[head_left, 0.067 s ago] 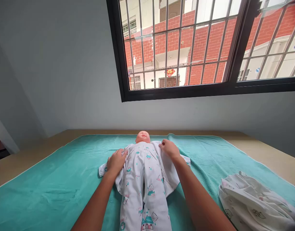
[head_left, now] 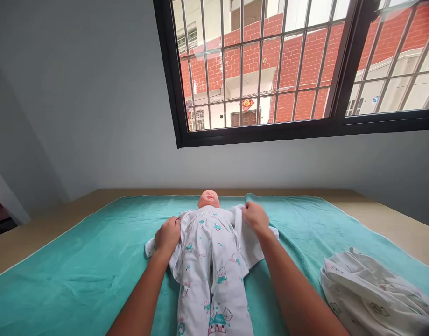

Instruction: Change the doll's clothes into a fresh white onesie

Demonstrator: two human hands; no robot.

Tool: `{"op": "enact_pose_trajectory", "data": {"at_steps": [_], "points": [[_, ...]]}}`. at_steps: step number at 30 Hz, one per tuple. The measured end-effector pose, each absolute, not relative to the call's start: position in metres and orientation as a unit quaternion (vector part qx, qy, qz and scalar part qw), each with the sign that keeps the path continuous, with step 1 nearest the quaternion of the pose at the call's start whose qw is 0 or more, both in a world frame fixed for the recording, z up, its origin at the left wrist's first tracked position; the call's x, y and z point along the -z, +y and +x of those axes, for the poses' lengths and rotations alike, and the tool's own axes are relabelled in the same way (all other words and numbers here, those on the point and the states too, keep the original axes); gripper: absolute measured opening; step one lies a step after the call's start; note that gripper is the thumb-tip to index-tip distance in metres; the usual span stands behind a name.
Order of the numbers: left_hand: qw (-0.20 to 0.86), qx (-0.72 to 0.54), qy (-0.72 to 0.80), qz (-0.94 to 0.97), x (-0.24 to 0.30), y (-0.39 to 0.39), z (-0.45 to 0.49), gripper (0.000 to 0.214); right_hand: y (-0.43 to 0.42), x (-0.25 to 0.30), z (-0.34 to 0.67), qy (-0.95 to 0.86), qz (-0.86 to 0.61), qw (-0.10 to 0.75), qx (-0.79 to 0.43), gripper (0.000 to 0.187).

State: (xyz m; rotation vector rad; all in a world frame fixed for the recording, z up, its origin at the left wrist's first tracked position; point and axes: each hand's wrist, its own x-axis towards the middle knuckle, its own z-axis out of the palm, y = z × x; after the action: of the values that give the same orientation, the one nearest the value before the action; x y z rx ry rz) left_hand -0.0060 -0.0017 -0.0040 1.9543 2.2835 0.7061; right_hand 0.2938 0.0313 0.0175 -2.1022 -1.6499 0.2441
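Observation:
A baby doll (head_left: 209, 198) lies on its back, with its head toward the wall. White baby pants (head_left: 214, 275) with a teal animal and house print are spread over its front, their legs pointing toward me. Beneath them is an opened white baby shirt (head_left: 252, 249), its sleeves out to both sides. My left hand (head_left: 168, 234) is closed on the shirt's left edge near the shoulder. On the other side, my right hand (head_left: 256, 217) pinches the shirt's right front panel and holds it lifted. The doll's body is hidden under the clothes.
A teal blanket (head_left: 77, 261) covers most of the wooden tabletop (head_left: 378, 214). At the lower right lies a crumpled white printed cloth (head_left: 375, 294). A grey wall with a barred window (head_left: 256, 135) rises behind the table.
My right hand has moved a little to the right, drawing the shirt's front panel outward with it. The fingers of my left hand have curled in more at the shirt's edge.

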Motion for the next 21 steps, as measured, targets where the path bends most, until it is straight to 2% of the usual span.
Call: {"op": "enact_pose_trajectory", "data": {"at_steps": [4,7,9,13,15,16,18,21], "points": [[-0.001,-0.235,0.757,0.609,0.008,-0.002,-0.011,0.034,0.027,-0.008,0.314,-0.558,-0.79,0.24,-0.084,0.023],[-0.019,-0.245,0.768,0.591,0.012,0.0,-0.01,0.034,0.026,-0.015,0.308,-0.572,-0.772,0.274,-0.046,0.032],[-0.028,-0.254,0.773,0.581,0.015,0.002,-0.009,0.033,0.025,-0.027,0.289,-0.607,-0.734,0.306,-0.016,0.035],[-0.034,-0.276,0.779,0.562,0.018,0.005,-0.01,0.032,0.018,-0.051,0.226,-0.735,-0.594,0.325,-0.024,0.027],[-0.031,-0.282,0.781,0.556,0.019,0.006,-0.011,0.032,0.011,-0.055,0.191,-0.821,-0.498,0.276,-0.039,0.029],[-0.027,-0.283,0.782,0.555,0.019,0.007,-0.011,0.031,0.009,-0.055,0.174,-0.85,-0.476,0.224,-0.029,0.03],[-0.02,-0.282,0.783,0.554,0.019,0.007,-0.011,0.03,0.008,-0.054,0.146,-0.881,-0.455,0.132,0.0,0.026],[-0.007,-0.274,0.787,0.552,0.015,0.006,-0.011,0.031,0.019,-0.053,0.117,-0.887,-0.456,0.071,0.015,0.02]]}}
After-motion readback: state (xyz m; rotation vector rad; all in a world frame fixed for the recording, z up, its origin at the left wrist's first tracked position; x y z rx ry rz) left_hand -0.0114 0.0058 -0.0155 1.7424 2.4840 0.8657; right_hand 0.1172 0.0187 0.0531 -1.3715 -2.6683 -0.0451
